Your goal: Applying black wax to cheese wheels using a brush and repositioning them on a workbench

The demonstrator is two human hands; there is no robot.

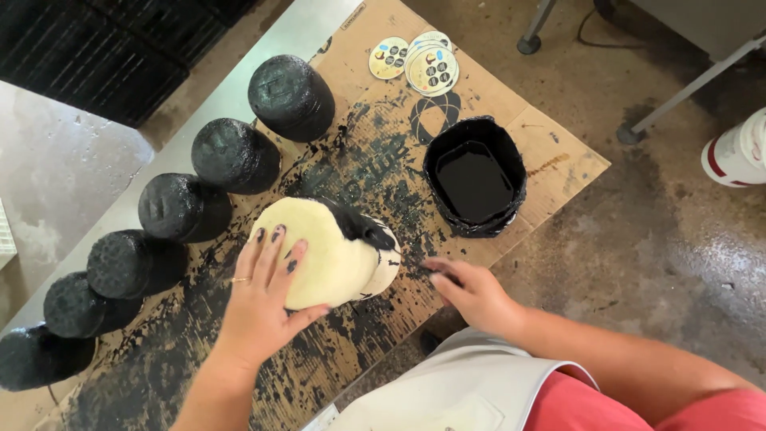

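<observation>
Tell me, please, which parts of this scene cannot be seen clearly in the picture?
- Head view: the right hand holds something thin and dark, too blurred to identify.
- The underside of the pale block is hidden by its own body and by the left hand.
- The nearest black block is cut off by the left edge.
- The white container is cut off by the right edge.

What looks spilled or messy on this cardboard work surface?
Black paint is splattered and smeared across the cardboard sheet, thickest around the pale cylinder that the left hand steadies. The left hand's fingers carry paint spots. The black paint tub stands upright, its rim crumpled.
</observation>
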